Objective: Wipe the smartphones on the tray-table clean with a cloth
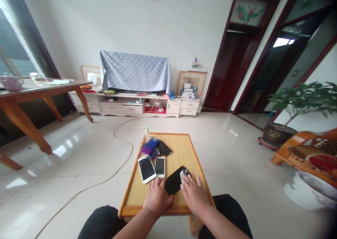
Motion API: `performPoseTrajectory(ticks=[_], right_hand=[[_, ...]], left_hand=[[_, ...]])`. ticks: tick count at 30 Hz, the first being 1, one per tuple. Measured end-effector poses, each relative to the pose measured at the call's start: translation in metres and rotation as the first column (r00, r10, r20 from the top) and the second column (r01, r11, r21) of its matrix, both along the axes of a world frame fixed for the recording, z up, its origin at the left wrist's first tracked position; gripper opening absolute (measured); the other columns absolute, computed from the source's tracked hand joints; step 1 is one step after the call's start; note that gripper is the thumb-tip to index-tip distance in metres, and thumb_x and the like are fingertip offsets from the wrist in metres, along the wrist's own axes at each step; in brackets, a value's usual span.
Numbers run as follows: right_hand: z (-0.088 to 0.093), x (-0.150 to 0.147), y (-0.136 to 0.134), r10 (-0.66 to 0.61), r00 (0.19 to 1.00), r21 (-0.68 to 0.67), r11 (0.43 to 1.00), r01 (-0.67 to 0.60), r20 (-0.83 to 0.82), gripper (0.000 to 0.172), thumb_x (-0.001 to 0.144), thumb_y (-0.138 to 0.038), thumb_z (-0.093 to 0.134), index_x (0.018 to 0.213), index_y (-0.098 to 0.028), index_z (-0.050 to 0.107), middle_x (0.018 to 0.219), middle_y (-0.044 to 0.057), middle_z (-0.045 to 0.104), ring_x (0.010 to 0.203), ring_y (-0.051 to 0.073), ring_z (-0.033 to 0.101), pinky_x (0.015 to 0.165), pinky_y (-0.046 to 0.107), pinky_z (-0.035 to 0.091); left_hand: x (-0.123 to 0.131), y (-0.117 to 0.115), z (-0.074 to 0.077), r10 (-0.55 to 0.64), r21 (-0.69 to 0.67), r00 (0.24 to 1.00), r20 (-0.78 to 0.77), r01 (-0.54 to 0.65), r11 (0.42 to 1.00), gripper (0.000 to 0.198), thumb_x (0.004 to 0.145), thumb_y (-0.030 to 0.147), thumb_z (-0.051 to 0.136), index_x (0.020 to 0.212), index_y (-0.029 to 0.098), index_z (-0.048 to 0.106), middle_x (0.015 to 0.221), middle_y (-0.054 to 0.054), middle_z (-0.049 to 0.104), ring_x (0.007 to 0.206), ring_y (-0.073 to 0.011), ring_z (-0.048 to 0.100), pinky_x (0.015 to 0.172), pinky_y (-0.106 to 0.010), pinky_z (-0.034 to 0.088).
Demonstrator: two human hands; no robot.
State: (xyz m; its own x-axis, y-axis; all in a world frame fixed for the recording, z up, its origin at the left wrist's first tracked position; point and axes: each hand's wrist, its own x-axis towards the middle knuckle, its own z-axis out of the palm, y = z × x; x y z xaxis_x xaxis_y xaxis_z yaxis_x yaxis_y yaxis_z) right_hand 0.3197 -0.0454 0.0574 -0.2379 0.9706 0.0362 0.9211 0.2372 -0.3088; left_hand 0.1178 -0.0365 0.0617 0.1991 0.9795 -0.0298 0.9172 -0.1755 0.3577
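A black smartphone [173, 181] lies slanted on the small wooden table [181, 144], close to its near edge. My left hand [157, 197] braces its lower left corner, thumb along the bottom edge and fingers lying beside it. With the fingertips of my right hand [194, 194], I hold a small white wad [182, 176], perhaps tissue, pressed onto the upper right of the phone. Beyond my left hand are a white phone with a dark screen [147, 169] and another white phone [160, 167]. Dark phones [165, 148] lie farther back, next to a blurred blue-purple item [149, 147].
A pump bottle [146, 131] stands at the table's far left corner. A cable [123, 160] runs across the tiled floor on the left. My knees flank the table. A larger table [50, 91], a TV cabinet [118, 108], a potted plant [279, 133] and a white bucket [302, 193] surround the space.
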Motion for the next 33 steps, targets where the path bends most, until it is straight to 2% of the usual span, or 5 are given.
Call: performPoseTrajectory(ticks=[5, 13, 21, 28, 33], right_hand=[[-0.012, -0.025, -0.008, 0.254, 0.962, 0.059, 0.967, -0.249, -0.102, 0.047, 0.106, -0.040, 0.025, 0.149, -0.033, 0.042, 0.150, 0.001, 0.048, 0.141, 0.022, 0.042, 0.124, 0.054, 0.008], [-0.009, -0.009, 0.065, -0.054, 0.999, 0.067, 0.996, 0.053, 0.006, 0.054, 0.104, -0.043, 0.023, 0.146, -0.021, 0.050, 0.149, 0.010, 0.048, 0.142, 0.029, 0.040, 0.121, 0.059, 0.014], [-0.037, -0.024, 0.010, 0.301, 0.951, 0.121, 0.949, -0.291, -0.074, 0.049, 0.104, -0.036, 0.035, 0.152, -0.027, 0.040, 0.154, 0.005, 0.041, 0.143, 0.026, 0.039, 0.121, 0.051, 0.027], [-0.035, 0.026, 0.035, 0.002, 1.000, 0.066, 0.998, -0.002, -0.007, 0.050, 0.104, -0.039, 0.028, 0.147, -0.022, 0.049, 0.151, 0.008, 0.046, 0.143, 0.028, 0.038, 0.120, 0.056, 0.026], [-0.033, 0.003, 0.027, -0.008, 1.000, 0.053, 0.999, 0.009, -0.025, 0.052, 0.103, -0.037, 0.031, 0.146, -0.015, 0.049, 0.153, 0.012, 0.042, 0.144, 0.030, 0.037, 0.120, 0.051, 0.030]], left_hand=[[-0.001, -0.002, 0.005, 0.012, -0.027, 1.000, 0.018, -0.012, 1.000, 0.064, 0.076, 0.051, 0.058, 0.134, 0.024, 0.056, 0.133, -0.010, 0.056, 0.127, -0.0286, 0.046, 0.110, -0.038, 0.029], [0.000, 0.002, 0.000, 0.029, -0.045, 0.999, 0.019, -0.028, 0.999, 0.072, 0.071, 0.052, 0.062, 0.137, 0.024, 0.054, 0.136, -0.009, 0.054, 0.129, -0.0294, 0.045, 0.113, -0.038, 0.027], [0.000, 0.014, -0.004, 0.011, -0.056, 1.000, 0.005, -0.011, 0.998, 0.061, 0.076, 0.047, 0.057, 0.133, 0.026, 0.056, 0.131, -0.008, 0.057, 0.126, -0.0280, 0.047, 0.109, -0.037, 0.031], [0.005, 0.017, -0.005, 0.021, -0.035, 1.000, -0.007, -0.021, 0.999, 0.067, 0.075, 0.051, 0.058, 0.137, 0.023, 0.055, 0.132, -0.011, 0.056, 0.124, -0.0308, 0.047, 0.108, -0.039, 0.031], [0.006, 0.018, -0.006, 0.008, -0.008, 1.000, -0.006, -0.008, 1.000, 0.067, 0.076, 0.050, 0.057, 0.136, 0.021, 0.054, 0.131, -0.011, 0.057, 0.123, -0.0305, 0.048, 0.107, -0.039, 0.031]])
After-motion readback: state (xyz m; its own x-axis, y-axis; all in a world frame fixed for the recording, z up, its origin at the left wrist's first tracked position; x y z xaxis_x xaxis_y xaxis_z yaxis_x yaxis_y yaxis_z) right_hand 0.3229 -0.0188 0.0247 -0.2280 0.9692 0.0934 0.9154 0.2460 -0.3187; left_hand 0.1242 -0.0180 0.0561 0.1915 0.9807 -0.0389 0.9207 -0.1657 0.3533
